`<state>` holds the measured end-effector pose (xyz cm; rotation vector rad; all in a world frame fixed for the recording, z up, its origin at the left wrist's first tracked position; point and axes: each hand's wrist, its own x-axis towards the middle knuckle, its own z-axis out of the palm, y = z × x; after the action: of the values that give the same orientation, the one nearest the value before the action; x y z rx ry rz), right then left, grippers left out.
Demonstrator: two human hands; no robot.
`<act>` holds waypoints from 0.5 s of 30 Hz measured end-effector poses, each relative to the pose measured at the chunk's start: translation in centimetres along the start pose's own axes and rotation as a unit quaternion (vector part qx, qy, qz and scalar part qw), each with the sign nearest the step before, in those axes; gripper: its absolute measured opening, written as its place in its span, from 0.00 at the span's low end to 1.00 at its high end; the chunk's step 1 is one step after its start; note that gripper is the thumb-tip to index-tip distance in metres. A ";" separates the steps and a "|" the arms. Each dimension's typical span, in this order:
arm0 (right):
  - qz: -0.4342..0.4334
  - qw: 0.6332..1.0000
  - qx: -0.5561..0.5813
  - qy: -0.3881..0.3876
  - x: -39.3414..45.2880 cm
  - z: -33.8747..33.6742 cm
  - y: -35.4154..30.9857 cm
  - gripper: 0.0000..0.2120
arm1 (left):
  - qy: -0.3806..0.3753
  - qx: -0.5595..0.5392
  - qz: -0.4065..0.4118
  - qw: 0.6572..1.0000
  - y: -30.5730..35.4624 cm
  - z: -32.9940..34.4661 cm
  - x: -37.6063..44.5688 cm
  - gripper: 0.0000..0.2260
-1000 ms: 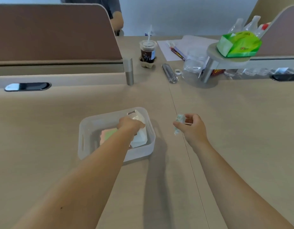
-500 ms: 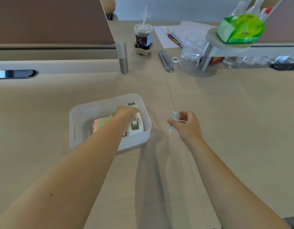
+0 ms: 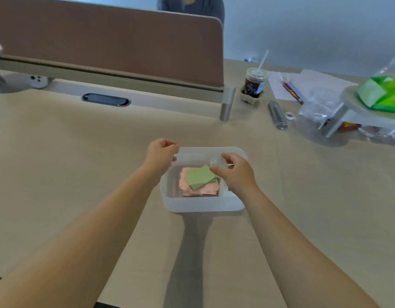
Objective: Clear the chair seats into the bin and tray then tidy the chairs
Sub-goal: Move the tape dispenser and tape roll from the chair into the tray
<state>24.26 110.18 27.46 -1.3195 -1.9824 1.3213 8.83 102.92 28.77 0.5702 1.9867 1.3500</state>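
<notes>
A translucent white tray (image 3: 203, 206) stands on the desk in front of me. Green sticky notes (image 3: 200, 177) lie on a pink stack (image 3: 192, 190) inside it. My right hand (image 3: 235, 174) hovers over the tray's right half, fingers pinched on a small clear object (image 3: 214, 162). A white item (image 3: 224, 188) shows under that wrist, mostly hidden. My left hand (image 3: 162, 152) is at the tray's far left corner, fingers curled shut with nothing visible in them. No chair is in view.
A brown divider panel (image 3: 107, 43) runs across the back, with a person (image 3: 192, 5) behind it. To the right are an iced drink cup (image 3: 255, 83), pens (image 3: 291, 90), papers, a metal case (image 3: 277, 115), clear bottles and a green tissue pack (image 3: 383, 92) on a stand.
My left hand has let go of the white item in the tray and pulled back to the tray's far corner. My right hand has carried the small clear object over the tray.
</notes>
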 end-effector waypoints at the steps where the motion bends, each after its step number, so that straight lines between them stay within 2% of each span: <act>1: 0.003 1.000 -0.012 -0.018 0.3 1.0 -0.4 0.27 | 0.008 -0.003 -0.005 1.000 -0.5 -0.9 0.3 0.11; 10: 0.015 0.983 -0.133 -0.122 4.4 8.5 -1.1 0.27 | 0.040 -0.006 -0.044 0.998 -3.8 -5.4 3.2 0.08; 15: -0.012 0.993 -0.095 -0.064 4.2 8.5 -1.7 0.21 | 0.052 -0.011 -0.047 0.997 -4.1 -6.2 2.6 0.10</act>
<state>15.13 109.55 24.37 -1.3185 -2.2516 1.2613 2.54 99.18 25.81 0.3986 2.0510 1.3668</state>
